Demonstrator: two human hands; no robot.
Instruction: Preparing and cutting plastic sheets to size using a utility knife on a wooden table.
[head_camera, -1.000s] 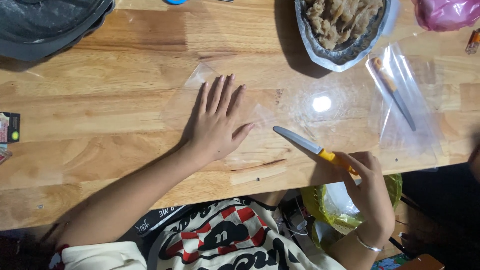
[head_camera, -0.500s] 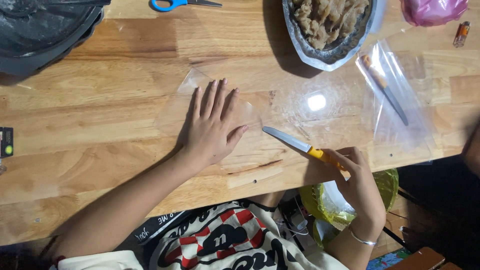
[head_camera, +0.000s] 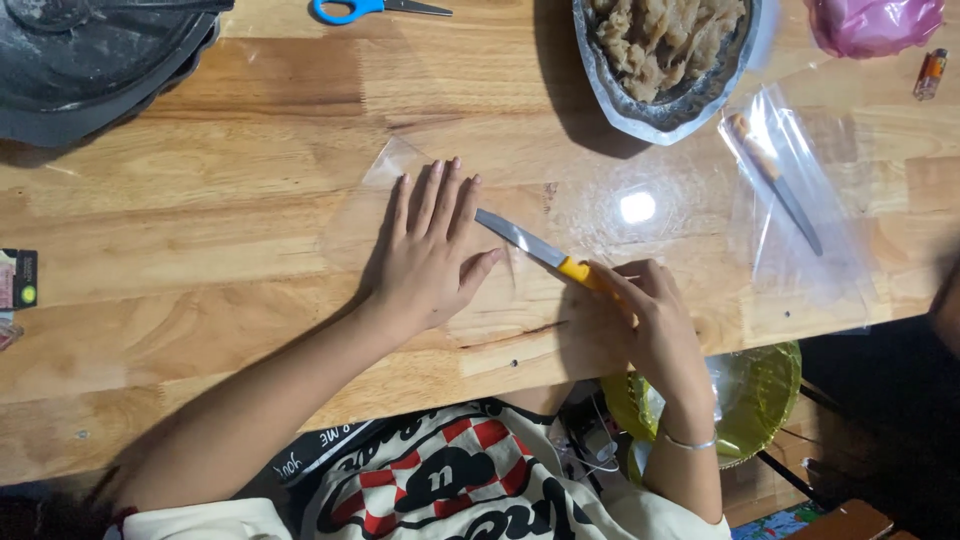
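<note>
Wooden tabletop (head_camera: 200, 230) bears clear plastic sheet (head_camera: 400, 170) under flat left hand (head_camera: 430, 255), fingers spread; right hand (head_camera: 645, 320) fingers pinching knife (head_camera: 535, 250).

knives: two (head_camera: 535, 247) (head_camera: 780, 185)
scissors: one (head_camera: 375, 9)
metal bowls: one (head_camera: 640, 110)
plastic sheets: two (head_camera: 400, 165) (head_camera: 800, 250)
hands: two (head_camera: 430, 255) (head_camera: 650, 315)

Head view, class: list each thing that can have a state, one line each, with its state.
Left hand: flat, pressing clear plastic sheet.
Right hand: gripping knife.
Metal bowl: filled with food.
Scissors: closed.
Clear bag: holds a second knife.
</note>
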